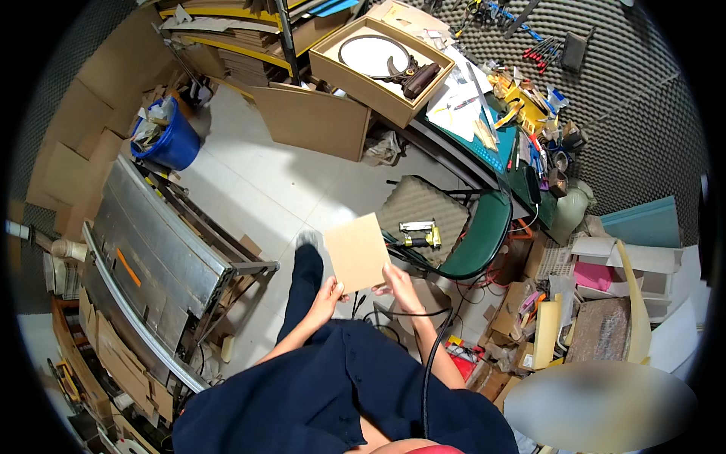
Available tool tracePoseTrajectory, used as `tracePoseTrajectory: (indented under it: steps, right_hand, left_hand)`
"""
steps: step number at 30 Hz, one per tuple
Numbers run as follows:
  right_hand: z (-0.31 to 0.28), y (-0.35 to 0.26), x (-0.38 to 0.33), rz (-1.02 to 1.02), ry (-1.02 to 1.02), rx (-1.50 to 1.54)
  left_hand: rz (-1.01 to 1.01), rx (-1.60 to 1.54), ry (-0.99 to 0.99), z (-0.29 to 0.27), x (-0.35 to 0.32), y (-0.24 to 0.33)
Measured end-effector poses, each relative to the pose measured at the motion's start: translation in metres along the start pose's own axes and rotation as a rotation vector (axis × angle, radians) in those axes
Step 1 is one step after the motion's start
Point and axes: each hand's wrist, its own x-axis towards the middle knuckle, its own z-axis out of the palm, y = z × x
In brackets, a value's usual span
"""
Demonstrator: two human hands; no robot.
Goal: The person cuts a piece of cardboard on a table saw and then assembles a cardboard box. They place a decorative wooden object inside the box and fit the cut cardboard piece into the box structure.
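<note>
The left hand [324, 297] and right hand [401, 290] pinched the tan board [357, 251] by its lower corners, mid-frame; it seemed light, stiff; edge holds suited it.

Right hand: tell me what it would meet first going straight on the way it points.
The right hand would likely first meet the tan board, whose right edge it appears to touch; depth there is hard to judge.
</note>
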Motion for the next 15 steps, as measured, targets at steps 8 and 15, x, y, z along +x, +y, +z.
tracePoseTrajectory:
  steps: [8,15]
  right_hand:
    - [-0.011,-0.124,0.106,-0.295,0.374,-0.318]
    - [-0.023,-0.257,0.151,-0.517,0.895,-0.569]
  left_hand:
    - [0.015,0.164,-0.406,-0.044,0.169,0.118]
    - [0.301,0.31,-0.341,-0.03,0.333,0.233]
